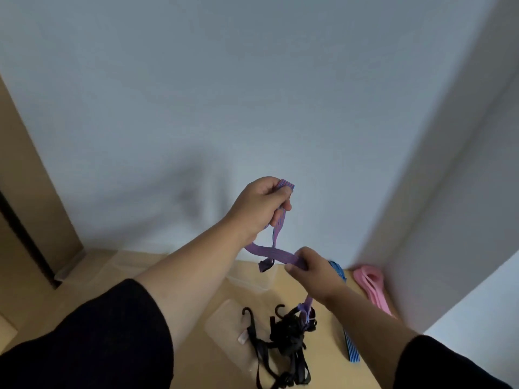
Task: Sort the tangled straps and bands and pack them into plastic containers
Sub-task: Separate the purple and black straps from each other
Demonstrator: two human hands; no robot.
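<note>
Purple strap (276, 252) held up in the air over the counter (196, 318), stretched between both hands. Left hand (259, 204) raised highest, fingers curled tight round one end, a short striped tip poking out above the fist. Right hand (310, 269) lower and nearer, pinching the strap's flat middle between thumb and fingers. From there, hanging down behind the right wrist into a tangle of black straps (283, 341) near the counter's front edge, hooks sticking up from the heap. Small dark buckle dangling from the loop between the hands.

Under and beside the black heap, a clear plastic container lid (224, 321), flat on the wood. Farther back, toward the wall edge, a clear plastic container (247, 279), partly hidden by the arms. Blue striped strap (349, 346) lying along the right side, running from behind the right hand toward the front edge. Pink bands (370, 284) bunched in the far right corner, against the wall. Dark sleeves on both forearms, pushed up past the wrists.
</note>
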